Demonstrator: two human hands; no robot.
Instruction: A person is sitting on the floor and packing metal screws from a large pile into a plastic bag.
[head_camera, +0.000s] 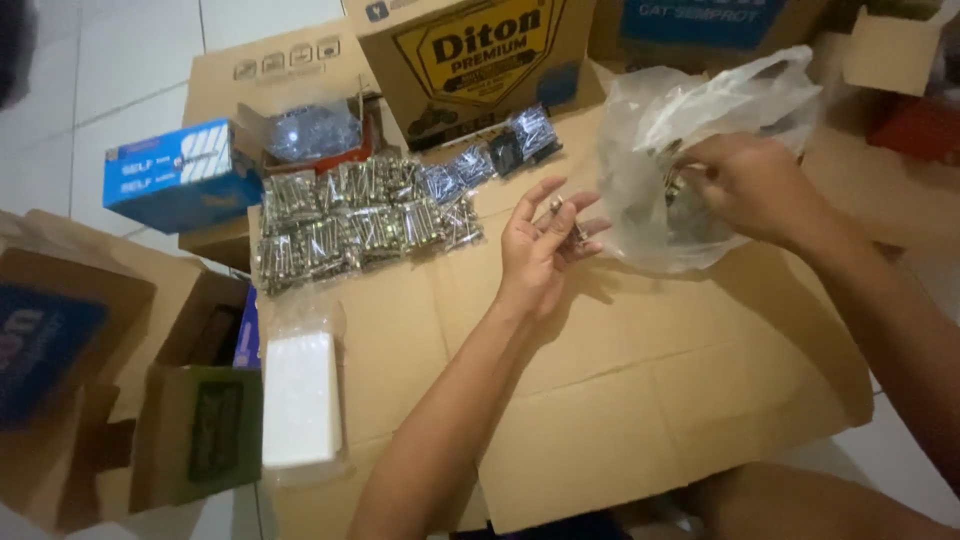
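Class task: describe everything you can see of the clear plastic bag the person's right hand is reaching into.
The clear plastic bag is thin, crinkled, translucent film with whitish glare. It slumps open on the flattened brown cardboard, in front of the boxes at the back, its loose top edge flaring up and to the right. The right hand reaches into its mouth from the right. Small metallic pieces show dimly through the film; their kind is unclear. The left hand, palm up with small metal pieces on it, hovers beside the bag's left side.

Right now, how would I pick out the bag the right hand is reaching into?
On the flattened cardboard sheet, look right of the rows of small packed screw bags. The clear plastic bag there is large, crumpled and loose, with the right hand in its mouth.
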